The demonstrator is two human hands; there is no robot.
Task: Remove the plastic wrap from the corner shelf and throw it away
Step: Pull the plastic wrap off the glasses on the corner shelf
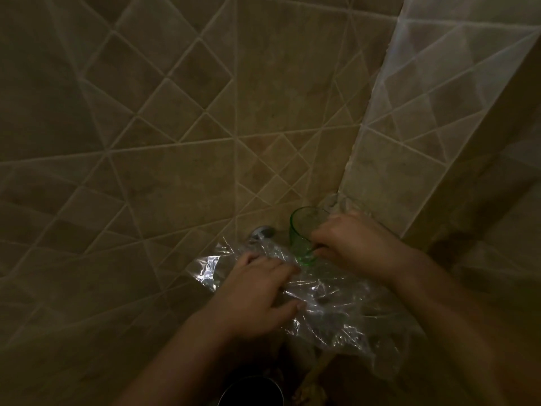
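Observation:
Crumpled clear plastic wrap (330, 312) lies spread over the corner shelf, whose surface is hidden beneath it. My left hand (257, 291) presses on the wrap's left part, fingers and thumb pinching a fold of it. A green translucent glass (303, 232) stands upright at the back of the corner. My right hand (354, 244) is closed around the glass near its base, just above the wrap.
Beige tiled walls (175, 127) meet at the corner, with a tiled column (424, 127) on the right. A chrome fitting (262, 232) sticks out of the wall by the wrap's far edge. A dark round container rim (251, 391) sits below, beside a pale stick-like handle (317, 367).

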